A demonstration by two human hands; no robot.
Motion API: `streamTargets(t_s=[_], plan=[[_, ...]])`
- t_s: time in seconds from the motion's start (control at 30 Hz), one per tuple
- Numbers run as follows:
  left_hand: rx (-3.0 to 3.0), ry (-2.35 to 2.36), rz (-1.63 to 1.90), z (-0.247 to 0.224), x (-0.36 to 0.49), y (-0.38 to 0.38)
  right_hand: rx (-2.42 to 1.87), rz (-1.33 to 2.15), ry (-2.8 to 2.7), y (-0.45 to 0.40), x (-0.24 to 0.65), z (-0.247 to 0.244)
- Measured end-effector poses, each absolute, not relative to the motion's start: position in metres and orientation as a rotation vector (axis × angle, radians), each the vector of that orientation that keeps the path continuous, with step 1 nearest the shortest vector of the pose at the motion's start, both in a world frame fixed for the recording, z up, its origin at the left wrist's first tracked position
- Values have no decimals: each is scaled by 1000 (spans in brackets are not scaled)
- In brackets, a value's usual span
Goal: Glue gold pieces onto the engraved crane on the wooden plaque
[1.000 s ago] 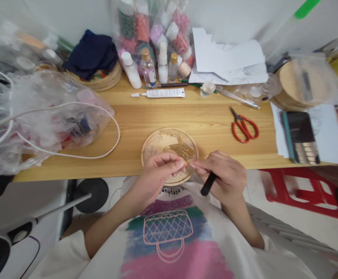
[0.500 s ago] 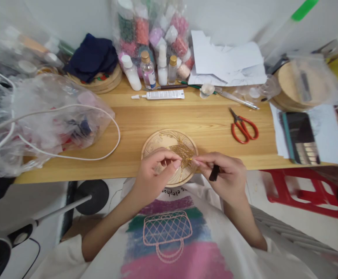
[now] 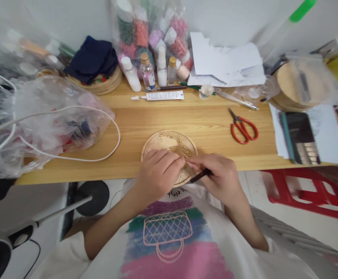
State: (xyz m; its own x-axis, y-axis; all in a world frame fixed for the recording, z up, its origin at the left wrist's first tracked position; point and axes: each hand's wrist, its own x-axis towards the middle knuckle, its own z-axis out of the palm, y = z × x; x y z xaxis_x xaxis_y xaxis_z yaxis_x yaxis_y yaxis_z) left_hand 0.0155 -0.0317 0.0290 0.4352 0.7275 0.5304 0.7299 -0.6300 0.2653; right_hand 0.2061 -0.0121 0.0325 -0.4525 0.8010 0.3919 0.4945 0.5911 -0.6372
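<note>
A round wooden plaque [image 3: 169, 136] with a raised golden line pattern rests at the table's front edge, partly hidden under my hands. My left hand [image 3: 160, 170] lies over its left half, fingers curled and pinched near the centre; what they hold is hidden. From the right, my right hand [image 3: 219, 172] reaches in, fingers closed round a slim dark brown tool [image 3: 200, 175] whose kind I cannot make out. The fingertips of both hands almost meet over the golden lines.
Orange-handled scissors [image 3: 243, 126] lie right of the plaque. Behind stand small bottles [image 3: 148, 73], a white tube [image 3: 164, 95] and papers [image 3: 227, 62]. A white cable [image 3: 116, 131] loops beside plastic bags [image 3: 55, 112] at left. A phone [image 3: 299, 137] lies far right.
My left hand has turned palm-down and its fingers have closed further over the plaque. My right hand has moved slightly left, and the dark tool now tilts across toward the plaque.
</note>
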Motion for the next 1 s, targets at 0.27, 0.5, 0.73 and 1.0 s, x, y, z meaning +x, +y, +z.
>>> streamTargets(t_s=[0.27,0.5,0.73,1.0], plan=[[-2682,-1359,-909,31,18,-31,-891,112,-2433,-7,210,37],[-2657,-1383,-1005,27,18,-31,-893,150,-2393,-6,211,34],[-2609,-1375,-1101,24,18,-32,-924,108,-2396,-4,210,36],[-2561,-1412,-1140,21,19,-33,-940,82,-2385,-3,214,35]])
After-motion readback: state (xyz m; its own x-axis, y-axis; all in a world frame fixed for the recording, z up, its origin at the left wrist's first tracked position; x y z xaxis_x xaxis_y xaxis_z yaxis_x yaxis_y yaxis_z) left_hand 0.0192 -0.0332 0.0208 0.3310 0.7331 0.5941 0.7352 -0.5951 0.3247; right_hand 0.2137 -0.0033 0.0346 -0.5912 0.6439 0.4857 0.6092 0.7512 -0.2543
